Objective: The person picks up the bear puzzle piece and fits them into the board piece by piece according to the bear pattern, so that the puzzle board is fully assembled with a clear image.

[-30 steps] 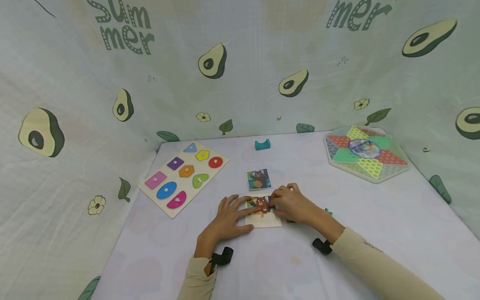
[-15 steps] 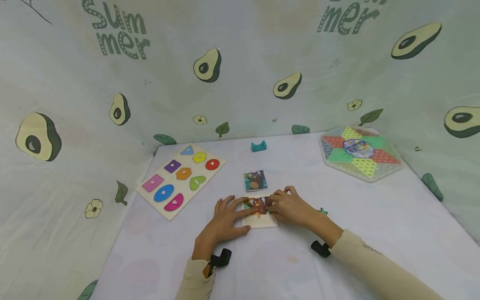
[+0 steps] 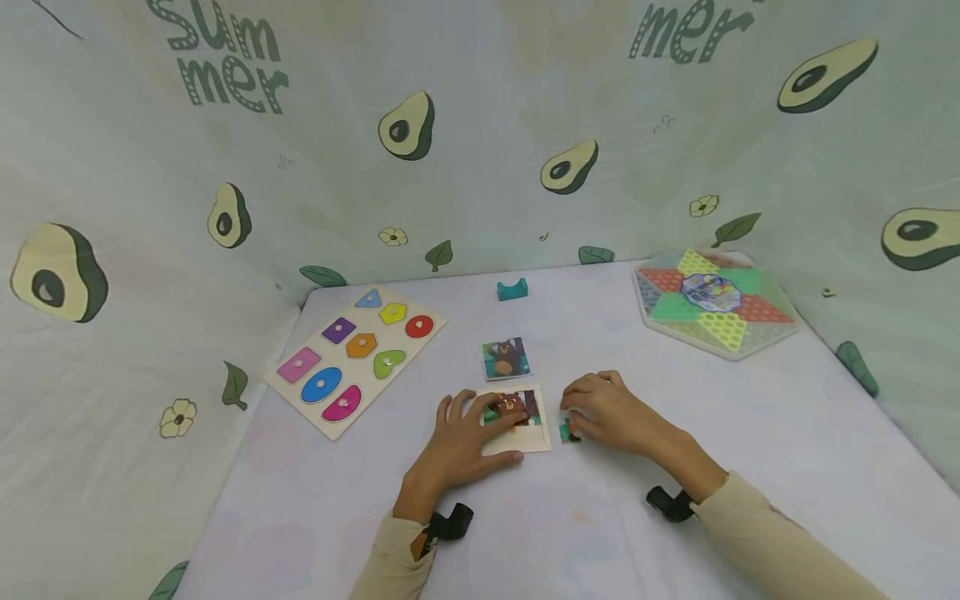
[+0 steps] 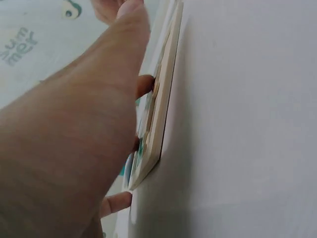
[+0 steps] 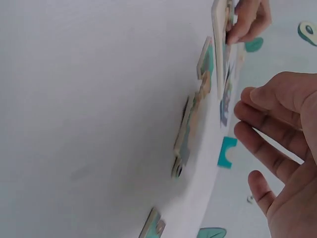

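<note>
My left hand (image 3: 461, 442) rests with spread fingers on a small wooden bear jigsaw puzzle (image 3: 531, 439) in its tray. In the left wrist view, the tray's edge (image 4: 163, 109) runs beside that hand. The upper part of the bear picture is in place, and the lower part of the tray shows bare wood. My right hand (image 3: 611, 412) is just right of the tray, above loose jigsaw pieces (image 3: 566, 431) that it partly hides. In the right wrist view, this hand's fingers (image 5: 265, 148) are loosely bent and hold nothing; several pieces (image 5: 185, 130) lie apart from them on the cloth.
Behind the tray lies a square bear picture (image 3: 506, 358). Farther back is a teal curved block (image 3: 512, 289). A shape-peg board (image 3: 356, 360) lies on the left, and a hexagonal star-patterned game board (image 3: 716, 304) at the back right, near the fabric wall.
My right hand has left the puzzle tray and moved right, over the loose pieces. The tray's right side and a teal-and-brown piece now show. My left hand stays on the tray.
</note>
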The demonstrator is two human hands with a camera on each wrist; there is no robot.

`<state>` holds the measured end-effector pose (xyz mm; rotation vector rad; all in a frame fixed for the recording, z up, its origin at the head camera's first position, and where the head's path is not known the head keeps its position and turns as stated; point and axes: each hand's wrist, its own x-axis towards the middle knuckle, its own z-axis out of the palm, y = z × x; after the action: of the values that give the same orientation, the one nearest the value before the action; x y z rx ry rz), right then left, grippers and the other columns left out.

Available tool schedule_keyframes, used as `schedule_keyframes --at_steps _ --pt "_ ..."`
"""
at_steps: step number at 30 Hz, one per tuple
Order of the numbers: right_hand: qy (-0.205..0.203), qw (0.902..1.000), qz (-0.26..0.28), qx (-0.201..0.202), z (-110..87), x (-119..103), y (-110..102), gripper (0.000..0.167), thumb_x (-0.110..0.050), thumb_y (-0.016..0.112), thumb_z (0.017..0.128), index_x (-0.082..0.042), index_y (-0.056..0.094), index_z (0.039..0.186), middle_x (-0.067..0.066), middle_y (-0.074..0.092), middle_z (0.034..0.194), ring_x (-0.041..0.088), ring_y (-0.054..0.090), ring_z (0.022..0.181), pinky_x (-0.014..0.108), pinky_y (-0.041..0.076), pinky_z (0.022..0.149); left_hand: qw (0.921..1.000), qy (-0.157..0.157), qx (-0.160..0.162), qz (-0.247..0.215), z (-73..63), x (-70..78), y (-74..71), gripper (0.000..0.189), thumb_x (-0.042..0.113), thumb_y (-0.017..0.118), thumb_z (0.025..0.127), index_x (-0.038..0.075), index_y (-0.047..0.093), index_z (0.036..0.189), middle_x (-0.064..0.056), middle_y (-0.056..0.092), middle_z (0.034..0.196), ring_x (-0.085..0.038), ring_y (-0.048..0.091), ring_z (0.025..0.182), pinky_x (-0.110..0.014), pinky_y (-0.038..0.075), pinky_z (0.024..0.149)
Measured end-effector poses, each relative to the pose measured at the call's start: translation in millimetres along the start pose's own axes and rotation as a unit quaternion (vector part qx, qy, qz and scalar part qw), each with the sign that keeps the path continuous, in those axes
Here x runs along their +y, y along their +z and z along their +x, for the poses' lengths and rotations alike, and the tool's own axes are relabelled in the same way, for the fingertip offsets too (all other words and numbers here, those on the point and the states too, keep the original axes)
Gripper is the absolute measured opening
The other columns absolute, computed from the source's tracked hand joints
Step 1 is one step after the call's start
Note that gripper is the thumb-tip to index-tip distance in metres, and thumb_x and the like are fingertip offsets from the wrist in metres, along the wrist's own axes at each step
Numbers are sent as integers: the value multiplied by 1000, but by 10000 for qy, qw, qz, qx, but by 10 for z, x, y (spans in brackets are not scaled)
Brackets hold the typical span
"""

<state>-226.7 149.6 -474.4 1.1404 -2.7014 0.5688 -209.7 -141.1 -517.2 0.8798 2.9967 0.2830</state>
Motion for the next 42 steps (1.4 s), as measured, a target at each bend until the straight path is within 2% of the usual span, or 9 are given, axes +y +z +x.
schedule_keyframes --at_steps 4,8,13,19,23,29,38,42 --pt "17 9998 184 30 -50 -1 -15 15 -11 77 87 -11 76 102 1 69 109 20 62 105 54 38 92 9998 -52 107 179 7 30 -62 63 75 34 94 46 45 148 -1 41 148 -34 29 138 -66 21 111" --pt "1 9996 269 -86 -81 -16 5 19 -13 78 87 -12 75 105 1 69 110 21 62 106 54 38 91 9998 -116 158 37 1 1 -76 57 71 40 96 47 47 147 1 43 146 -31 30 138 -64 21 111" --pt "-89 9995 161 -237 -119 -9 45 25 -15 83 81 -13 74 105 0 68 108 19 61 103 53 37 88 9993 -143 -25 -334 -14 -66 -52 66 72 50 91 44 43 150 4 38 151 -31 24 141 -63 16 113" --pt "-293 9994 158 -1 -134 25 101 23 -12 83 80 -13 74 102 -1 68 104 17 61 98 53 37 88 9966 56 -179 -807 -41 -175 -76 73 66 60 89 35 42 153 5 35 156 -32 22 143 -62 14 114" --pt "-414 9991 49 71 -110 33 134 23 -10 79 78 -13 72 100 -3 67 99 14 59 93 53 36 91 9914 48 -234 -1288 -60 -256 -98 70 57 67 87 36 45 151 7 36 157 -30 21 145 -62 12 114" --pt "-433 9989 -190 37 -68 13 107 23 -14 78 74 -13 70 96 -6 66 91 11 56 87 52 35 93 9828 -89 -338 -1811 -66 -311 -96 65 54 72 84 37 52 144 10 38 156 -26 19 147 -60 10 116" --pt "-485 9980 90 390 18 -22 71 21 -17 82 74 -17 68 91 -9 65 93 9 58 91 51 37 92 9838 -64 -304 -1768 -55 -298 -106 65 57 72 83 34 54 142 10 38 156 -26 21 147 -59 11 116" --pt "-457 9982 248 315 69 -75 75 22 -18 82 75 -17 68 93 -9 64 93 9 58 93 52 36 93 9841 -20 -326 -1744 -52 -283 -99 65 58 72 84 35 54 143 11 37 157 -25 21 147 -58 11 116"
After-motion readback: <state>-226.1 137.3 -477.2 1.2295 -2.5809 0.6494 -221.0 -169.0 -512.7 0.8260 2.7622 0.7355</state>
